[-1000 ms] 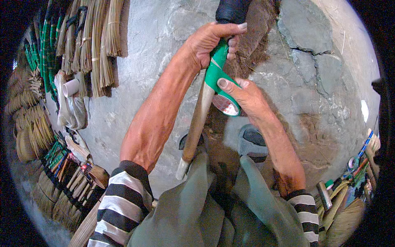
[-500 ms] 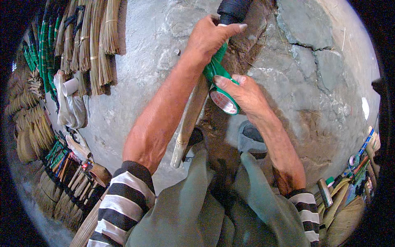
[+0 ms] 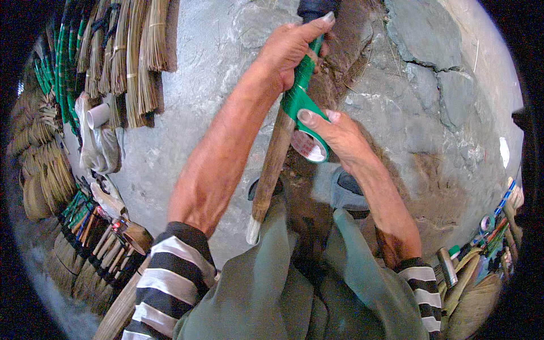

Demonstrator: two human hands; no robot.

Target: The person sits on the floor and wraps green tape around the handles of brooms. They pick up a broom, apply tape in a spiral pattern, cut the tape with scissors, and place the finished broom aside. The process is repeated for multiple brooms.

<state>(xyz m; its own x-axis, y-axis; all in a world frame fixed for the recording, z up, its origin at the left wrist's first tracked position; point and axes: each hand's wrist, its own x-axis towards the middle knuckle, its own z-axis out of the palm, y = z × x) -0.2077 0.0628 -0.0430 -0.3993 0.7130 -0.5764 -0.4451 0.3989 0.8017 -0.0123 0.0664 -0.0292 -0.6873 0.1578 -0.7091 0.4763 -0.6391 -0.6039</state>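
Hands busy: left hand (image 3: pixel 289 48) grips stick (image 3: pixel 271 170), right hand (image 3: pixel 334 133) pinches tape roll (image 3: pixel 309 146).

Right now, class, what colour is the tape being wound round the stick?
Green tape, clearest in the head view.

Hidden and cut-off parts around the stick (image 3: pixel 272 164)

The stick's top end runs out past the upper edge, under a dark cap (image 3: pixel 317 7) that is itself cut off. The left hand (image 3: pixel 289 48) covers the taped stretch, and its palm is unseen. The right hand (image 3: pixel 334 136) hides part of the tape roll (image 3: pixel 309 144). Tools (image 3: pixel 487 232) at the right rim are too small to tell.
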